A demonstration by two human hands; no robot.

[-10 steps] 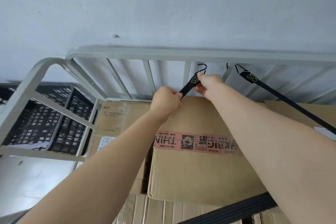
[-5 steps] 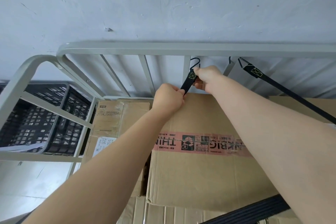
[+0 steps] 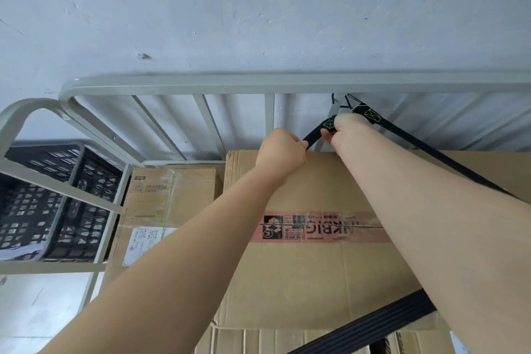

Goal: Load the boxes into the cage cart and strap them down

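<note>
Both hands are closed on 1 black strap (image 3: 314, 135): the left hand (image 3: 280, 149) is fisted around the webbing just above the far edge of the large box (image 3: 316, 238), and the right hand (image 3: 346, 131) pinches the stitched end of the same strap a little higher, next to its hook (image 3: 334, 99). That split grip looks deliberate, 1 hand taking the tension so the other can steer the hook onto the frame; whether the hook is already seated on a bar I cannot tell, since it is small and partly behind the right hand. The cage cart (image 3: 201, 85) wraps around the large box, its top rail running across beyond the box's far edge and its upright bars dropping behind that edge, with a white wall (image 3: 258, 8) behind them. The large box itself sits on top of the load, sealed by a pink printed tape band across its near face. To its left, lower and deeper in the cart, stands a second box (image 3: 172, 195) with a white label. Under the large box's near edge more cardboard (image 3: 258, 342) shows. A second strap (image 3: 431, 152) is hooked to the frame just right of the right hand and runs taut over the large box's right corner, and a wide dark strap (image 3: 373, 322) crosses below the box's near edge, so the strapping seems well along. Left of the box, outside the cart's side rail, sits a black plastic crate (image 3: 43, 201). The closely spaced bars and the neighbouring hook crowd the spot the right hand is working in.
</note>
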